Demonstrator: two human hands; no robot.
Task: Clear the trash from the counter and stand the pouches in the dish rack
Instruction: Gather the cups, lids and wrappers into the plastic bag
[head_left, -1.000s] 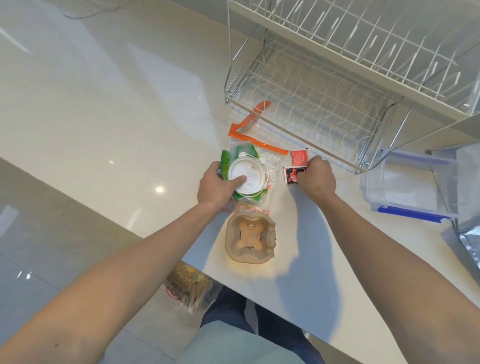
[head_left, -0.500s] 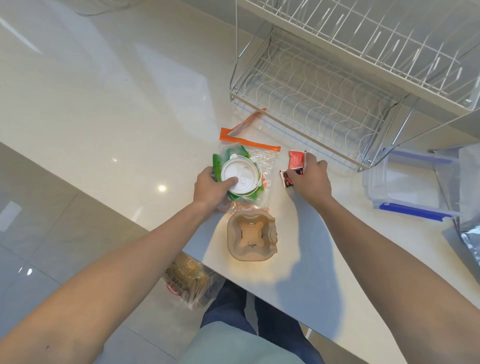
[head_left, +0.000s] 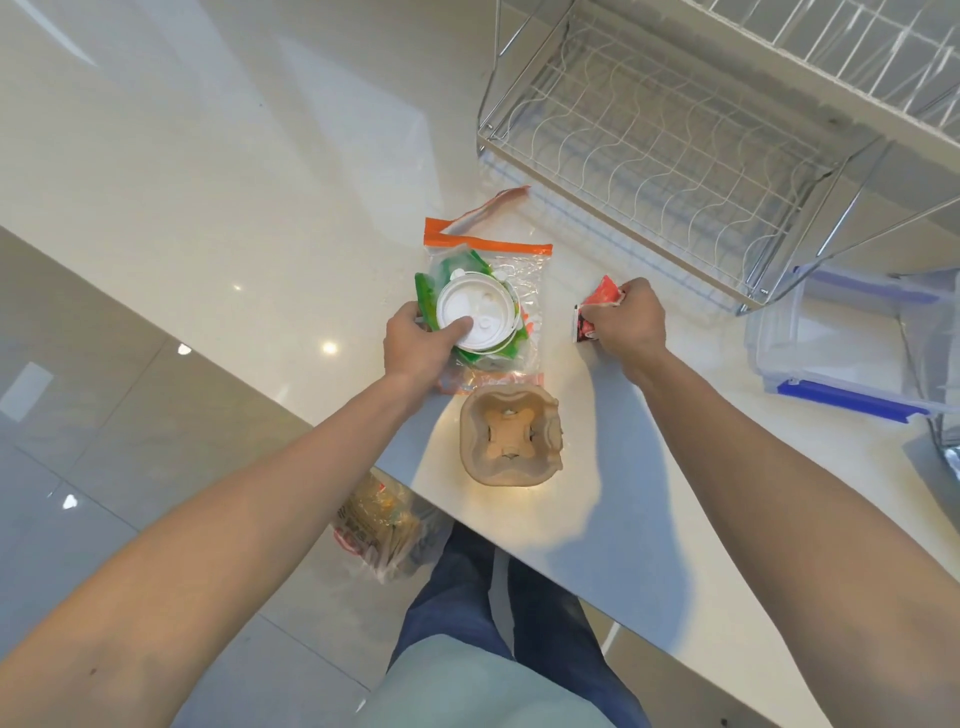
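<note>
White glossy countertop (head_left: 260, 171) carries every item we list, nearest first. At the front edge we find a brown moulded-pulp cup carrier (head_left: 511, 437). Just beyond it lies a clear zip pouch with an orange seal strip (head_left: 519, 270), flat on the surface, holding green wrappers. Our left hand (head_left: 415, 345) grips a white round plastic cup lid (head_left: 471, 316) on top of that pouch, thumb pressed on the lid face. Our right hand (head_left: 626, 322) is curled tight around small red sauce packets (head_left: 597, 306), beside the pouch. Farther back stands a metal wire dish rack (head_left: 675, 150); a clear plastic container with a blue clip (head_left: 831, 364) sits to its right.
</note>
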